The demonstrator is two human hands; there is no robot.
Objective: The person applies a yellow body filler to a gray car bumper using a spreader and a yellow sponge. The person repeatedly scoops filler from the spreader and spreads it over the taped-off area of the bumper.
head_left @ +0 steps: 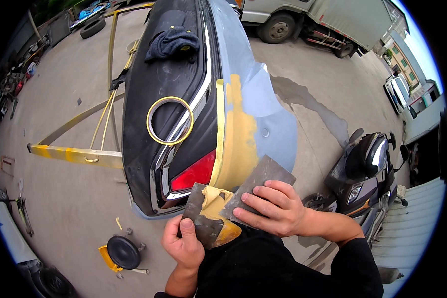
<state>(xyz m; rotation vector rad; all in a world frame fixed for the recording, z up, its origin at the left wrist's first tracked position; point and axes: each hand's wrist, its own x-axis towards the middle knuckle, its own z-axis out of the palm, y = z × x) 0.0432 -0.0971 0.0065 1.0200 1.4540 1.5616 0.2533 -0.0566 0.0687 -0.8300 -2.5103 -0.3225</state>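
Observation:
My left hand (185, 241) grips a dark flat plate (194, 203) holding beige-yellow putty (214, 202). My right hand (275, 211) has its fingers over a second dark spreader plate (265, 171), whose lower edge lies at the putty. Just beyond both hands is a large bumper (278, 141), black and blue-grey, with a yellow filler patch (241, 144), a masking strip (218, 109) and a red reflector (191, 171). A roll of tape (188, 120) and a dark cloth (171, 44) rest on its black part.
A yellow-stained metal stand (74, 155) extends left of the bumper. A small round stool (121, 251) stands low on the left. A scooter (360, 166) is parked at the right, a truck (318, 20) behind, a tyre (92, 29) at the back left.

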